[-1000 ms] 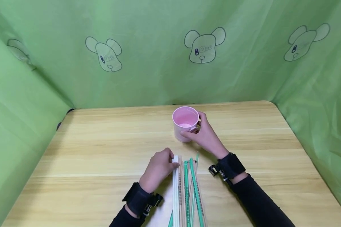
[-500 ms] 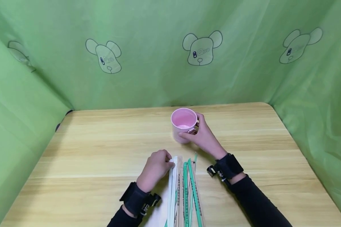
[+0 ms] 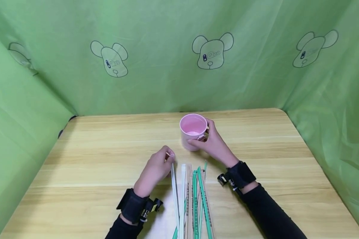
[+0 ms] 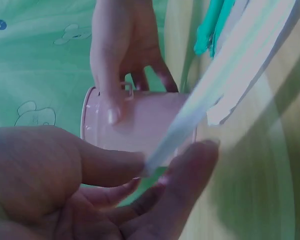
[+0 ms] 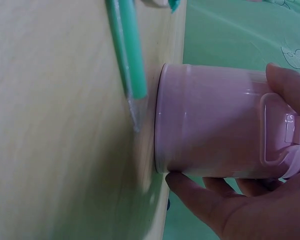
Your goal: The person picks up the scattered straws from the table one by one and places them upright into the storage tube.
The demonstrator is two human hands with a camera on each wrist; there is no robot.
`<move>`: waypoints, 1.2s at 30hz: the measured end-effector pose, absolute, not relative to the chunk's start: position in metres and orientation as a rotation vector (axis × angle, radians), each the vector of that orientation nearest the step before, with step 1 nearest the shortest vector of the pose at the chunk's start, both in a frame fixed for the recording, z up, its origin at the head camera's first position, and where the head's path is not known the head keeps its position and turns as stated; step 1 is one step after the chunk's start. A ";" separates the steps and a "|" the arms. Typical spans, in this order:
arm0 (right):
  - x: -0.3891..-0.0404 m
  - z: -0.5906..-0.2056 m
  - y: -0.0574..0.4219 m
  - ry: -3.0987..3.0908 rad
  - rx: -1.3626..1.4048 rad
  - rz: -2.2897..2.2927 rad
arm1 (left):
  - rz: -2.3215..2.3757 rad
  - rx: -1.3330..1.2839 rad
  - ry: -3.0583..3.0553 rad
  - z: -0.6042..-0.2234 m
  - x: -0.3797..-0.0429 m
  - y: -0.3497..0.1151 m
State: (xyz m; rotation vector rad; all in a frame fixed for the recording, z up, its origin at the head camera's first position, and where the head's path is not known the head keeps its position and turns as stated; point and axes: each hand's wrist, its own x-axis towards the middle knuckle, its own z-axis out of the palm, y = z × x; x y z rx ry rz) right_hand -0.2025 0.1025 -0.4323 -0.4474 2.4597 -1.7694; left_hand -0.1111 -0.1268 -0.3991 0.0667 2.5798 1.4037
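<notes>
My left hand (image 3: pixel 155 167) pinches the far end of a slim white paper-wrapped stick (image 3: pixel 175 192) between thumb and forefinger. In the left wrist view this wrapped stick (image 4: pixel 187 110) slants up and right from the fingertips, in front of the mug. A pink mug (image 3: pixel 187 141) with its mouth upward stands on the table towards the back. Around its handle side, my right hand (image 3: pixel 213 144) grips it, thumb on the near wall. The right wrist view shows the mug (image 5: pixel 215 120) with fingers on both sides.
Other white wrapped sticks (image 3: pixel 182 196) lie beside several green ones (image 3: pixel 195 202) and clear-wrapped brownish ones (image 3: pixel 188 196), running out at the bottom. A whitish sheet (image 3: pixel 163 225) lies under their left side. Green curtain (image 3: pixel 161 86) borders the wooden table (image 3: pixel 107 152) behind and at both sides.
The left hand has moved left and away from the body, drawing one white wrapped stick's end apart from the others. The right hand and the mug stay nearly still.
</notes>
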 end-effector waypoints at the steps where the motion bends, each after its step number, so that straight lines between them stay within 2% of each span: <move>1: -0.203 -0.432 0.102 2.459 -0.455 -1.769 | 1.433 0.072 2.577 -0.399 -0.111 -0.128; 18: -0.198 -0.434 0.117 2.516 -0.548 -1.669 | 1.857 0.037 2.464 -0.391 -0.120 -0.134; 31: -0.196 -0.427 0.147 2.534 -0.424 -1.656 | 1.956 0.037 2.521 -0.359 -0.118 -0.156; 36: -0.195 -0.425 0.156 2.553 -0.350 -1.657 | 2.234 0.065 2.597 -0.350 -0.115 -0.160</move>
